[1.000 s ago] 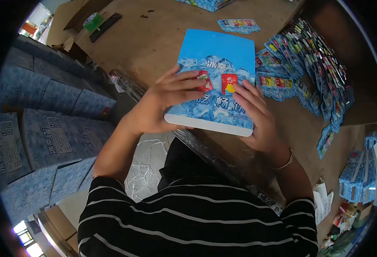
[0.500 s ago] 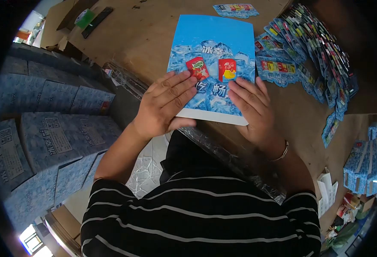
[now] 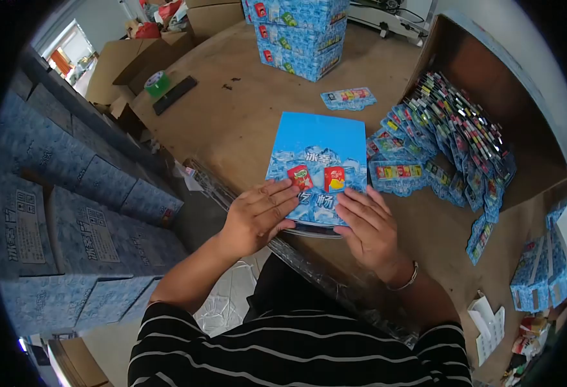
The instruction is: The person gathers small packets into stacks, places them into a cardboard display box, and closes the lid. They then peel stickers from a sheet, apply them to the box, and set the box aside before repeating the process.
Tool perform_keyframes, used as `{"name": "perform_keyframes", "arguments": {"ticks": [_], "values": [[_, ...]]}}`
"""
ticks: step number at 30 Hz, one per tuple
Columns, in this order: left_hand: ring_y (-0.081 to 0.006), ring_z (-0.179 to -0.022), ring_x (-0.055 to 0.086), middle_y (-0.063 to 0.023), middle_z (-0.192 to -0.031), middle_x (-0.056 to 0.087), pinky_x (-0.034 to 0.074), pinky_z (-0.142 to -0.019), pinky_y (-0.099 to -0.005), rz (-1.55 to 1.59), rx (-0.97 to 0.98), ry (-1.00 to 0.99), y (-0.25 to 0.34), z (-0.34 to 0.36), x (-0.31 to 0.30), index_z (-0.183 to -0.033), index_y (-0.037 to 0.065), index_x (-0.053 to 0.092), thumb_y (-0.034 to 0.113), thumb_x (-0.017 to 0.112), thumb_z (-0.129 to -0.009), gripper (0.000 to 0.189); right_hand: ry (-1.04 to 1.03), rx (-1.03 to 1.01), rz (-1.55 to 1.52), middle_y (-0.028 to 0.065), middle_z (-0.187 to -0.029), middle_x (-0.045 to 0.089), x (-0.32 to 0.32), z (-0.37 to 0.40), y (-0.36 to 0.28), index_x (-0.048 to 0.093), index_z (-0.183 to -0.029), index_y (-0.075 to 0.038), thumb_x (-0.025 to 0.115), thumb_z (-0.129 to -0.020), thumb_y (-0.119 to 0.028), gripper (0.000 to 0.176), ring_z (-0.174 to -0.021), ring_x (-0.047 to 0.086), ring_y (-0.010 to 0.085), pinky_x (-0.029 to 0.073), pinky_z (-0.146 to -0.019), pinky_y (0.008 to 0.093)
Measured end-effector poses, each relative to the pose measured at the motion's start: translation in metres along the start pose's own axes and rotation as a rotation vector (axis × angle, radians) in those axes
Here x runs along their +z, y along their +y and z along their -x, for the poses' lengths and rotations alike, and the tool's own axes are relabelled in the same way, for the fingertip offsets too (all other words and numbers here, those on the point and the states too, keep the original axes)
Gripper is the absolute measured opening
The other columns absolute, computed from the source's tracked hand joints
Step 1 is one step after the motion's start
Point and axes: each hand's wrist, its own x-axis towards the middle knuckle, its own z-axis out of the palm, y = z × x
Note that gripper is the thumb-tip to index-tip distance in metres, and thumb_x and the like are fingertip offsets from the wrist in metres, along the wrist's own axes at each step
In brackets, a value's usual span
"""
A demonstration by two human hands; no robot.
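A blue carton (image 3: 319,138) with an ice-cube print and two red fruit pictures lies in front of me near the table's edge. My left hand (image 3: 258,216) rests on its near left part, fingers stretched out flat and the thumb at the near edge. On the near right part lies my right hand (image 3: 368,226), its fingers also extended, the thumb by that same edge. A dark, narrow gap shows along the near edge between my thumbs. Both palms partly hide the carton's near corners.
Printed sachets (image 3: 457,138) spill from a large open carton (image 3: 538,103) at the right. Finished-looking boxes (image 3: 303,39) are stacked at the back. Green tape (image 3: 157,84) and a black bar (image 3: 175,95) lie back left. Large patterned cartons (image 3: 96,238) stand at my left.
The camera view has tilted up, bringing the stacked boxes into sight. The white flap at the carton's near edge no longer shows. Both hands stay on the carton.
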Motion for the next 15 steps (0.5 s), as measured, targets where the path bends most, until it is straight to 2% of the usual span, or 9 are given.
{"name": "perform_keyframes", "arguments": {"ticks": [3,9,11,12,15], "values": [[-0.0284,-0.111,0.052,-0.0117,-0.113,0.058,0.041,-0.093,-0.0415,-0.012,-0.014,-0.070,0.000,0.004,0.000,-0.102,0.002,0.062,0.015,0.071,-0.065,0.040,0.049,0.009,-0.067,0.0131,-0.107,0.061,0.005,0.002,0.001,0.062,-0.099,0.001,0.068,-0.070,-0.011,0.032,-0.107,0.055,0.0284,0.032,-0.099,0.0444],[-0.0301,-0.112,0.051,-0.0119,-0.114,0.058,0.037,-0.096,-0.0448,0.079,-0.103,-0.080,0.011,0.006,-0.004,-0.103,0.002,0.061,0.009,0.069,-0.067,0.037,-0.073,0.082,-0.085,0.0139,-0.115,0.057,0.003,0.015,-0.002,0.060,-0.105,0.001,0.064,-0.074,-0.011,0.033,-0.113,0.050,0.0289,0.032,-0.100,0.0438],[-0.0304,-0.110,0.052,-0.0119,-0.111,0.059,0.037,-0.096,-0.0443,0.063,-0.097,-0.044,0.006,0.007,0.000,-0.100,0.001,0.062,0.007,0.069,-0.065,0.036,-0.061,0.041,-0.054,0.0112,-0.118,0.054,0.004,0.015,0.000,0.059,-0.107,-0.001,0.064,-0.075,-0.014,0.035,-0.115,0.047,0.0255,0.031,-0.100,0.0429],[-0.0306,-0.110,0.053,-0.0120,-0.110,0.060,0.037,-0.096,-0.0443,0.051,-0.071,-0.014,0.005,0.007,0.005,-0.099,0.001,0.063,0.007,0.069,-0.065,0.036,-0.063,0.066,-0.085,0.0130,-0.117,0.056,0.003,0.014,-0.001,0.059,-0.106,-0.001,0.061,-0.077,-0.011,0.031,-0.115,0.048,0.0285,0.031,-0.100,0.0435],[-0.0301,-0.106,0.055,-0.0130,-0.106,0.062,0.040,-0.093,-0.0435,0.072,-0.064,0.003,0.009,0.004,0.011,-0.096,0.000,0.063,0.006,0.069,-0.064,0.033,-0.027,0.113,-0.118,0.0121,-0.116,0.056,0.003,0.015,0.001,0.060,-0.105,-0.002,0.061,-0.077,-0.010,0.029,-0.115,0.048,0.0273,0.030,-0.100,0.0435]]}}
